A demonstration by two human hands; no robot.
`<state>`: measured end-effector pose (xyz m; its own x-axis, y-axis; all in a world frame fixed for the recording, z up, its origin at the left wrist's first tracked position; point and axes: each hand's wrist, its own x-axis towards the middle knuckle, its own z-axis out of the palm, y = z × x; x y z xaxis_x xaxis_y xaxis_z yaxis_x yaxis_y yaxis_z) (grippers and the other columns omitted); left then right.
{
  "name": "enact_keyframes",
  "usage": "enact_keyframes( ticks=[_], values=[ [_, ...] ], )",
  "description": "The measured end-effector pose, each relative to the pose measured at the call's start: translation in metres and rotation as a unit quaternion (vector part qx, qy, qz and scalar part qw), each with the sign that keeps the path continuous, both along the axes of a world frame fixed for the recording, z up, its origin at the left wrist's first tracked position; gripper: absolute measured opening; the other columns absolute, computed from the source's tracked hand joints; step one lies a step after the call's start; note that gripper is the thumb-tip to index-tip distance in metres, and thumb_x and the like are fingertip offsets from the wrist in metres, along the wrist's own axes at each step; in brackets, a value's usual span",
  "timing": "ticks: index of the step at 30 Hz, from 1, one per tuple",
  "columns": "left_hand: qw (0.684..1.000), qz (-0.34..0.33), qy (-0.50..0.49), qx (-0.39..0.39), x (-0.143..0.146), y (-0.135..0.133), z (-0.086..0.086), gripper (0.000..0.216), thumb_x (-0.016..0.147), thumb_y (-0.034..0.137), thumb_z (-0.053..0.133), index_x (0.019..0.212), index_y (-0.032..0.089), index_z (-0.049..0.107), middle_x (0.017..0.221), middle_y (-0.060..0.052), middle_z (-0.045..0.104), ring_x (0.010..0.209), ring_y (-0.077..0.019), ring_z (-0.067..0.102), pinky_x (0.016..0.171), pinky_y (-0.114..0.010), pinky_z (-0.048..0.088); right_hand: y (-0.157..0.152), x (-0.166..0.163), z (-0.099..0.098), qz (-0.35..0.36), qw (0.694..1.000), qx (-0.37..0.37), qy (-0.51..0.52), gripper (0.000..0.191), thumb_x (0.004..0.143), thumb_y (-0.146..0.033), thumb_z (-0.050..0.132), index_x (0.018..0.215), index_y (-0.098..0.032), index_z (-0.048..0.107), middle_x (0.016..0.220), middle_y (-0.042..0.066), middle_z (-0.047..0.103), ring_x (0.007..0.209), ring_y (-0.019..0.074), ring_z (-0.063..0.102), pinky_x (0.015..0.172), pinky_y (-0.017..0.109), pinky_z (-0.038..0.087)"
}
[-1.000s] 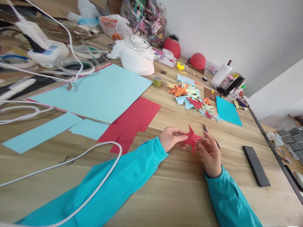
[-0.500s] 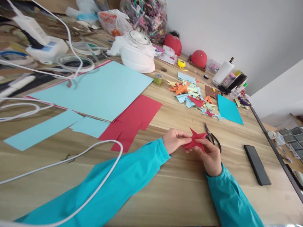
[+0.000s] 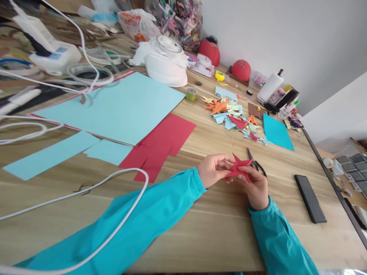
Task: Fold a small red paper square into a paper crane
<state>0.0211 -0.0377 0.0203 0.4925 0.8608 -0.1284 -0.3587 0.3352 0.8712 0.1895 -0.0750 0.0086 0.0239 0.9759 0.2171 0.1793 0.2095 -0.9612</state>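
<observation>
A folded red paper figure with several pointed tips is held between my two hands above the wooden table. My left hand pinches its left point between thumb and fingers. On the other side, my right hand grips the lower right part, thumb beneath and fingers over it. Just behind the right hand lie black-handled scissors, partly covered by it. A heap of folded paper figures in orange, blue, yellow and red lies farther back.
Light blue sheets and red paper pieces lie to the left. A white cable loops over my left sleeve. At right are a black phone and a turquoise square. A spool stands near the sheets.
The red paper figure has shifted slightly right and turned a little. My left thumb and fingers have slid outward to its left tip, while the right hand keeps hold.
</observation>
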Motion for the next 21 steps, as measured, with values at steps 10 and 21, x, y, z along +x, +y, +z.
enact_keyframes(
  ticks=[10, 21],
  values=[
    [0.987, 0.013, 0.04, 0.153, 0.0, -0.001, -0.003, 0.015, 0.06, 0.025, 0.072, 0.07, 0.014, 0.07, 0.082, -0.006, 0.066, 0.064, -0.0125, 0.061, 0.064, -0.025, 0.053, -0.003, -0.004, 0.007, -0.009, 1.0, -0.025, -0.007, 0.017, 0.071, -0.026, 0.07, 0.087, -0.021, 0.068, 0.086, 0.005, 0.07, 0.078, 0.0181, 0.063, 0.076, 0.035, 0.052],
    [0.99, 0.059, 0.099, 0.076, 0.0, -0.002, 0.005, 0.009, 0.066, 0.022, 0.066, 0.067, 0.013, 0.067, 0.056, -0.002, 0.065, 0.054, -0.0138, 0.061, 0.059, -0.024, 0.051, -0.006, -0.003, 0.01, 0.031, 0.999, -0.026, 0.008, 0.019, 0.079, -0.034, 0.06, 0.086, -0.021, 0.071, 0.09, 0.006, 0.068, 0.078, 0.0181, 0.061, 0.069, 0.032, 0.049]
  ],
)
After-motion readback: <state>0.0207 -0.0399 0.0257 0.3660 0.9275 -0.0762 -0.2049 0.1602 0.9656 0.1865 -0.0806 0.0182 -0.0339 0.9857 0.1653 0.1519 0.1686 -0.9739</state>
